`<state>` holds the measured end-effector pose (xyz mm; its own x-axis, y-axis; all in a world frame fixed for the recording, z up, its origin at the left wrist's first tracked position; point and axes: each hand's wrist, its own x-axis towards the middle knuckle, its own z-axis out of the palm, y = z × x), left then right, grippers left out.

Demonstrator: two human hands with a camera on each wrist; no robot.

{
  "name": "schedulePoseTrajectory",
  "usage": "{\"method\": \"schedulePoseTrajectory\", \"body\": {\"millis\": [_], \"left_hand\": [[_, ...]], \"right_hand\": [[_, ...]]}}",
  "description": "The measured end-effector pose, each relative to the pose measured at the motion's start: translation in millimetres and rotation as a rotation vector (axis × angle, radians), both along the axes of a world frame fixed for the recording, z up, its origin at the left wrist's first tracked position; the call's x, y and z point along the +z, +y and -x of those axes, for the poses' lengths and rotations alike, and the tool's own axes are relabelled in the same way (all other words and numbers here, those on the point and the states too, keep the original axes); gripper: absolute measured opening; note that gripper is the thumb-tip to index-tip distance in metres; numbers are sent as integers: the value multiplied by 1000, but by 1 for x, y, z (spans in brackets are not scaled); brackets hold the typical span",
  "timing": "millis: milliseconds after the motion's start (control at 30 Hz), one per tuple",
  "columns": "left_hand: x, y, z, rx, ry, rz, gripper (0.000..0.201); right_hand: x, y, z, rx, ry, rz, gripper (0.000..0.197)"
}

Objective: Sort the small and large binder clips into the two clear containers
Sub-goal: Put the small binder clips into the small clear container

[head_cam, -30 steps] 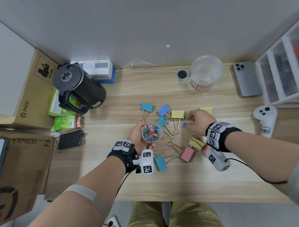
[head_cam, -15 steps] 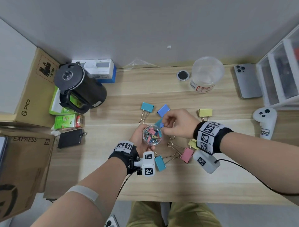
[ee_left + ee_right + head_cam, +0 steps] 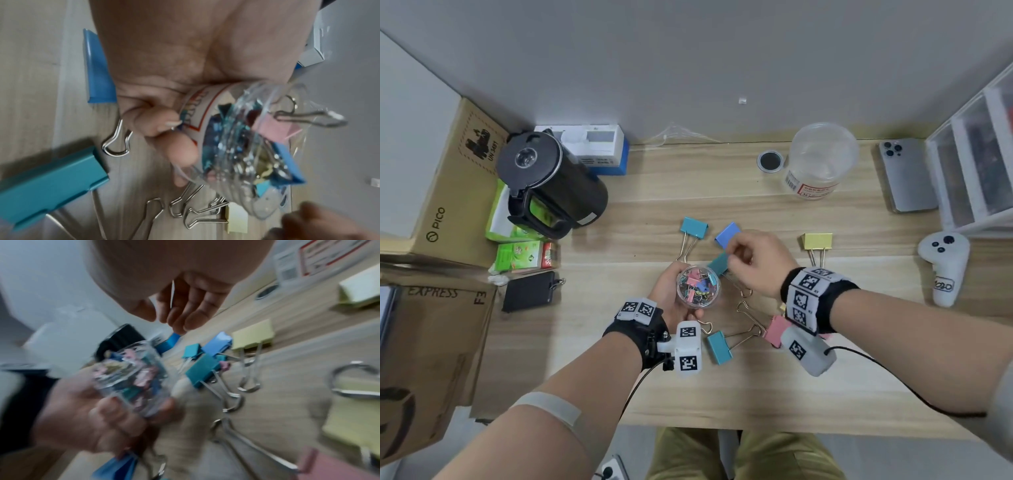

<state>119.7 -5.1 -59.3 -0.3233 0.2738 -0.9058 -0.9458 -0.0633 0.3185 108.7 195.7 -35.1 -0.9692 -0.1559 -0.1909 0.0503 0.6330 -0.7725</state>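
My left hand (image 3: 669,296) grips a small clear container (image 3: 698,287) nearly full of small coloured clips, held just above the desk; the left wrist view shows its fingers (image 3: 164,129) curled round the container (image 3: 246,146). Just right of its rim hovers my right hand (image 3: 729,255), fingers loosely bent, and the right wrist view shows nothing in that hand (image 3: 164,318). Large clips lie around: teal (image 3: 694,228), blue (image 3: 727,234), yellow (image 3: 817,241), another teal (image 3: 719,347), pink (image 3: 774,330). The large clear container (image 3: 822,161) stands at the back, with no clips visible in it.
A black kettle (image 3: 551,185) and cardboard boxes (image 3: 431,192) fill the left side. A phone (image 3: 905,174), a clear drawer unit (image 3: 976,161) and a white controller (image 3: 943,263) sit at the right. A small round lid (image 3: 770,160) lies beside the large container.
My right hand carried a small blue clip from the desk leftward to the small container. Its fingers now hold nothing, and a blue clip lies on top inside. The left hand stayed put.
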Motion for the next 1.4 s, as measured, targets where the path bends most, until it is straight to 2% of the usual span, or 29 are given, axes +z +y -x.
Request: {"method": "schedulePoseTrajectory", "body": {"millis": [67,167,367,433,533,700,867,1067,1267,1400], "left_hand": [[0,-2,2,3,-7,4,46],[0,-6,4,0,-3,-2,49],[-2,-11,4,-4,4,-16,48],[-1,-11,5,-6,-1,-16,48],[0,-10,6,-4,-7,-13,48],[3,-9,10,-32,-18,-1,48],[1,-15,16,-39,-21,-16,52],[3,-11,18,-29,-34,-22,49],[2,-8,18,-27,-30,-17,52],[3,-7,21,-25,-39,-15,50]], "right_hand": [[-7,15,7,4,-80,-147,12],[-17,29,5,139,-178,-261,23],[-30,45,6,254,-244,-535,44],[-31,47,10,238,-214,-594,42],[-31,45,16,221,-151,-556,38],[-38,24,19,387,-148,-387,50],[-42,20,22,351,-188,-405,51],[-41,39,29,341,-196,-488,35],[-43,30,27,414,-171,-462,53],[-44,21,20,413,-140,-476,51]]}}
